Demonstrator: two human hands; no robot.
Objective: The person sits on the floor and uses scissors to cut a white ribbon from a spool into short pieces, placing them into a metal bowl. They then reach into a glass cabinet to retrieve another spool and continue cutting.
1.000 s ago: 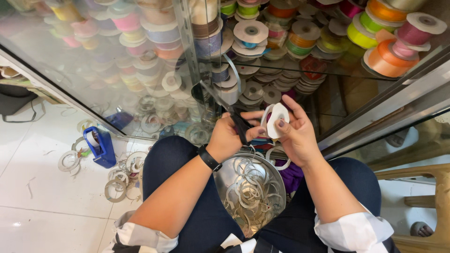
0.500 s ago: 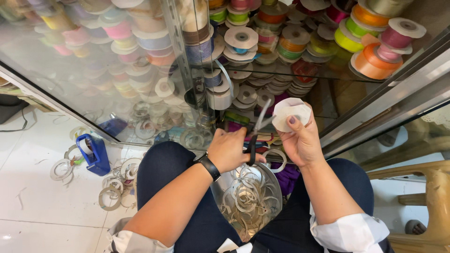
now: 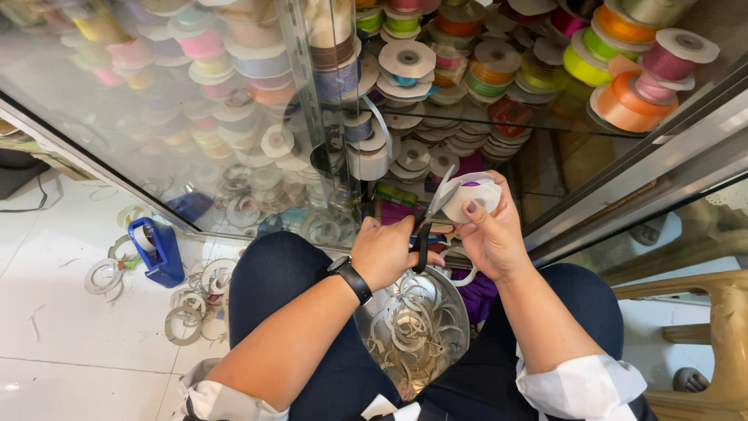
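Head view: cutting a ribbon spool above a lap bowl

Left hand (image 3: 387, 251) closed on scissors (image 3: 431, 218); right hand (image 3: 489, 234) gripping white spool (image 3: 477, 195); many cut rings already in metal bowl (image 3: 460, 312), current cut apparently unfinished

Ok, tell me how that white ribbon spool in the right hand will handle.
The white ribbon spool is probably light: the right hand holds it up by fingertips alone. Its thin flat discs look like cardboard, so likely easy to bend. Being round, it would probably roll if dropped.
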